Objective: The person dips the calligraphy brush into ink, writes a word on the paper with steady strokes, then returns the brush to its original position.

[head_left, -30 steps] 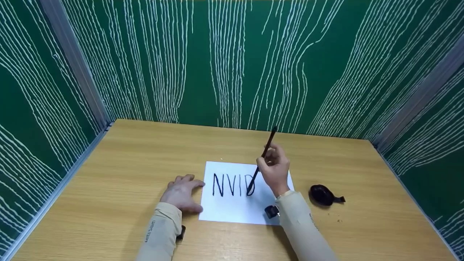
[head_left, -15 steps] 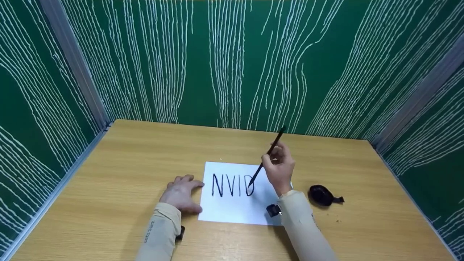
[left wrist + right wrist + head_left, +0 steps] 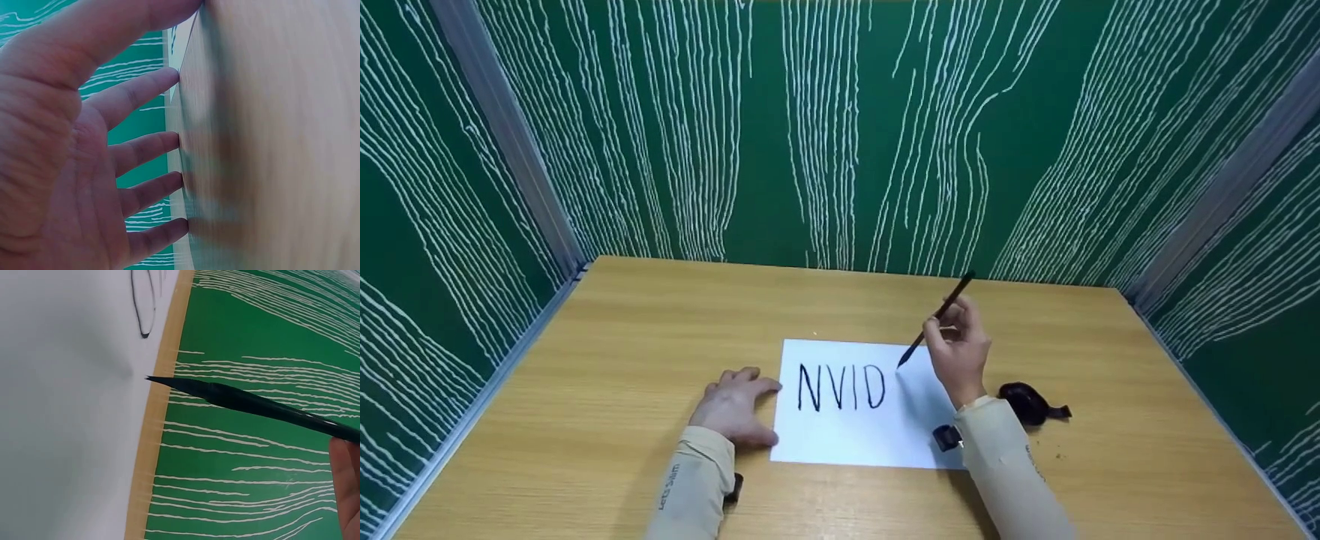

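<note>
Right grip (image 3: 958,356) is pinching the ink brush (image 3: 253,403) over the paper (image 3: 847,441). Probably super light, stiff shaft, soft tip, so hold mid-shaft. Left grip (image 3: 735,406)'s fingers are spread, by the paper's left edge.

The calligraphy brush (image 3: 253,403) is black, the paper (image 3: 840,442) white with black letters (image 3: 855,388). Wood grain streaks the tan desk (image 3: 585,390). Wavy white lines stripe the green walls (image 3: 766,150); the sleeves (image 3: 1009,469) are beige, the dish (image 3: 1024,402) black.

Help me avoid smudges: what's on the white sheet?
Dark letters NVID are on the white sheet, with the brush in the right hand above it. In the head view, that hand and its sleeve cover part of the sheet's right side, so that stretch is hidden.
</note>
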`<act>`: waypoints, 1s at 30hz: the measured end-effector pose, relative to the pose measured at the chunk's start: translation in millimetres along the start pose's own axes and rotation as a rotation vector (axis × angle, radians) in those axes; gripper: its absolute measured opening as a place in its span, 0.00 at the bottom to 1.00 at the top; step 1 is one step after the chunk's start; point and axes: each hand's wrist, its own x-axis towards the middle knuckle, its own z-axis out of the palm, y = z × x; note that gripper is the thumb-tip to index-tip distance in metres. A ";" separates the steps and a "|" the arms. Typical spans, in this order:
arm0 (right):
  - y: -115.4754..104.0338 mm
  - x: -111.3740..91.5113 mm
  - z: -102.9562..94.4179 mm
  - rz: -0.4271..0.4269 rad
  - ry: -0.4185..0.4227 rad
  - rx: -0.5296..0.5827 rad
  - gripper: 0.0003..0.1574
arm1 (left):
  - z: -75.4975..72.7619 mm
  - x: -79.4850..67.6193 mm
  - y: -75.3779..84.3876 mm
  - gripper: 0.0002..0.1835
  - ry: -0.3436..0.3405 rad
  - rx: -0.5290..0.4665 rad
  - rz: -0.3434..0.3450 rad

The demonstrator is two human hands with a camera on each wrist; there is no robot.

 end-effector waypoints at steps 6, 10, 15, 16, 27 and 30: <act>5.5 -0.2 3.4 -0.010 -0.024 -0.009 0.19 | -1.3 -0.4 0.7 0.41 -0.004 -0.009 -0.014; 6.3 -1.3 5.0 -0.018 -0.027 -0.016 0.19 | -1.6 0.8 1.8 0.41 -0.012 -0.012 -0.018; 7.9 -4.3 6.2 -0.013 -0.027 -0.015 0.19 | -1.5 1.3 1.2 0.41 -0.019 -0.015 -0.013; 8.4 -4.7 6.3 -0.011 -0.027 -0.016 0.19 | -1.4 1.5 0.8 0.41 -0.020 -0.014 -0.008; 7.9 -5.7 5.5 0.000 -0.049 -0.038 0.18 | 0.2 2.6 -0.9 0.41 -0.022 -0.010 -0.003; 6.9 -5.8 5.5 -0.002 -0.056 -0.039 0.19 | 0.3 2.4 -0.6 0.41 -0.020 -0.009 -0.005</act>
